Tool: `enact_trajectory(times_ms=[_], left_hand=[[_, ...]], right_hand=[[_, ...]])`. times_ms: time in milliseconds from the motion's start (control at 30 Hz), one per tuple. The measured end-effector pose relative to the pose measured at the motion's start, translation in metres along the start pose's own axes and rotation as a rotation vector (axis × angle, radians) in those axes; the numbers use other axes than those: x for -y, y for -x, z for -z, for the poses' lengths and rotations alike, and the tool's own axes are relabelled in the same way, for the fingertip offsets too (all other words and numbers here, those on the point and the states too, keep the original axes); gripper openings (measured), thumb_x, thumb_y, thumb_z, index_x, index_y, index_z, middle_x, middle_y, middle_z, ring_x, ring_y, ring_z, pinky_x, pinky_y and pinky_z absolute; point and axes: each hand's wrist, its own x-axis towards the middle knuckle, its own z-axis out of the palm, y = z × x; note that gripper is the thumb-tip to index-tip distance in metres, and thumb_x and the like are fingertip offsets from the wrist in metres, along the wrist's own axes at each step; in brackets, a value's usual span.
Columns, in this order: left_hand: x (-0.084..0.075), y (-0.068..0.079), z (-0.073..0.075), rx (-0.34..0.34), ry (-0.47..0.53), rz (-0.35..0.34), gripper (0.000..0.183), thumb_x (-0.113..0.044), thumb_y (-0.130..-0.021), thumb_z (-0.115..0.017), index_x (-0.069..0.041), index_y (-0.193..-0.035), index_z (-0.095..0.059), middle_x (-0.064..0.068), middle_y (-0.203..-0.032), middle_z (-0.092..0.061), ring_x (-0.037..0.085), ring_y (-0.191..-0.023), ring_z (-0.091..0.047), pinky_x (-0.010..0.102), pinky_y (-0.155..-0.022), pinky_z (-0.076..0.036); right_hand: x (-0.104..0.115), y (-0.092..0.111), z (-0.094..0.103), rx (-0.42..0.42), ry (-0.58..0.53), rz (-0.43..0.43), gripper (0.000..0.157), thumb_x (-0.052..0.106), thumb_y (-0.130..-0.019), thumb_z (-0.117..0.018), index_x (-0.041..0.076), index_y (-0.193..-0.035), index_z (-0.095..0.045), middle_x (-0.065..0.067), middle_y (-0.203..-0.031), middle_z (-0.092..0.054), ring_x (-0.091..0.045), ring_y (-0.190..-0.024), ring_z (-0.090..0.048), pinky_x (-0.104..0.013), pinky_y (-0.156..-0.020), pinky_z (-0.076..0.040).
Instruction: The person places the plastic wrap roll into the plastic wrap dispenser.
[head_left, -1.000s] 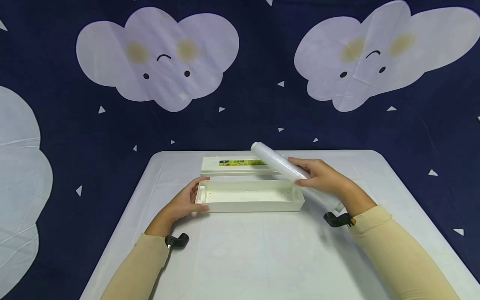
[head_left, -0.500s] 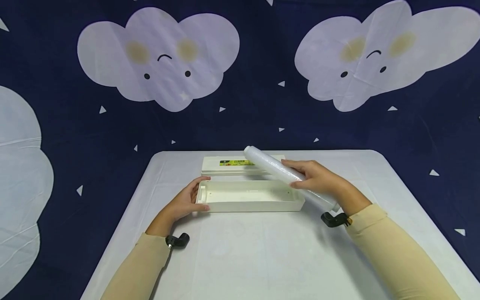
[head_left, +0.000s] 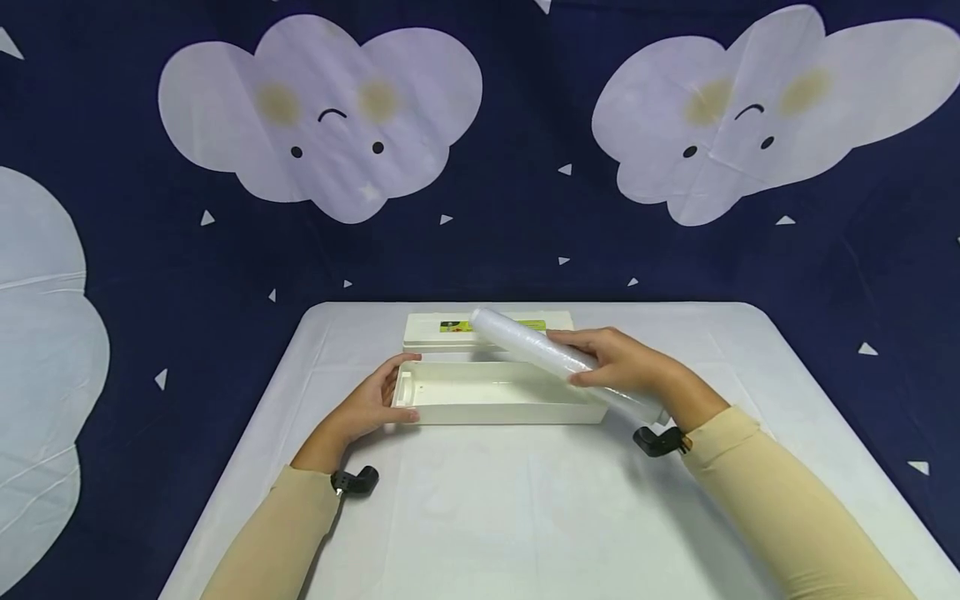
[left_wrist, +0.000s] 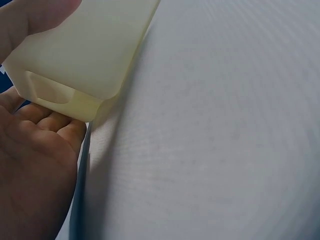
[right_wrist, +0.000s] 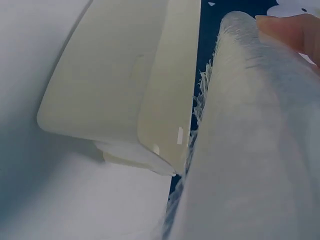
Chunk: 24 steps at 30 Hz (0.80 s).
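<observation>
A long cream plastic box (head_left: pixel 495 414) without its cover sits on the table, its hollow inside facing up. My left hand (head_left: pixel 369 404) grips its left end, thumb on the near wall and fingers at the far side; the left wrist view shows the thumb (left_wrist: pixel 47 15) on the box wall (left_wrist: pixel 85 50). My right hand (head_left: pixel 626 362) holds a roll of plastic wrap (head_left: pixel 525 343), slanted over the right part of the box, its far end up and to the left. In the right wrist view, a loose film edge shows along the roll (right_wrist: pixel 250 125) beside the box (right_wrist: pixel 110 70).
Behind the box lies a long cream lid (head_left: pixel 420 332) with a yellow-green label, partly covered by the roll in the head view. A white cloth covers the table (head_left: pixel 480 517). A dark blue backdrop (head_left: pixel 525 242) with clouds hangs behind.
My right hand has moved left and slightly down with the roll, which now overlaps more of the box. My left hand and the box have stayed in place.
</observation>
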Motion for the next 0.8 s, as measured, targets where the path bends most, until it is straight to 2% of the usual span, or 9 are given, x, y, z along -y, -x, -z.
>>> enact_trajectory(times_ms=[133,400,667,800], left_hand=[[0.000,0.000,0.000,0.003,0.006,-0.005,0.111,0.010,-0.070,-0.094,-0.017,-0.161,-0.037,0.017,-0.162,-0.038,0.035,-0.145,-0.039,0.026,-0.109,-0.044],[-0.001,0.000,-0.001,0.012,0.023,-0.022,0.111,0.012,-0.071,-0.092,-0.012,-0.162,-0.034,0.021,-0.158,-0.040,0.039,-0.142,-0.041,0.029,-0.110,-0.044],[0.000,0.000,-0.001,0.009,0.022,-0.031,0.111,0.011,-0.070,-0.093,-0.013,-0.162,-0.035,0.024,-0.158,-0.039,0.040,-0.141,-0.042,0.029,-0.109,-0.046],[0.000,0.000,-0.001,0.011,0.021,-0.032,0.111,0.011,-0.071,-0.093,-0.012,-0.162,-0.035,0.022,-0.159,-0.039,0.039,-0.142,-0.042,0.029,-0.109,-0.045]], right_hand=[[0.002,-0.002,-0.002,0.016,0.008,0.008,0.072,0.008,-0.092,-0.082,0.008,-0.157,-0.050,-0.004,-0.156,-0.052,-0.022,-0.108,-0.063,-0.039,-0.093,-0.054],[0.004,-0.006,-0.005,0.053,0.012,0.016,0.072,0.009,-0.092,-0.082,0.009,-0.157,-0.050,-0.008,-0.146,-0.061,-0.023,-0.099,-0.064,-0.038,-0.084,-0.057],[0.005,-0.013,-0.007,0.082,0.005,0.048,0.073,0.009,-0.091,-0.082,0.010,-0.157,-0.051,-0.005,-0.148,-0.059,-0.021,-0.100,-0.063,-0.035,-0.087,-0.055],[0.005,-0.016,-0.009,0.098,-0.002,0.062,0.072,0.009,-0.091,-0.082,0.008,-0.156,-0.052,-0.004,-0.151,-0.056,-0.020,-0.107,-0.062,-0.036,-0.094,-0.054]])
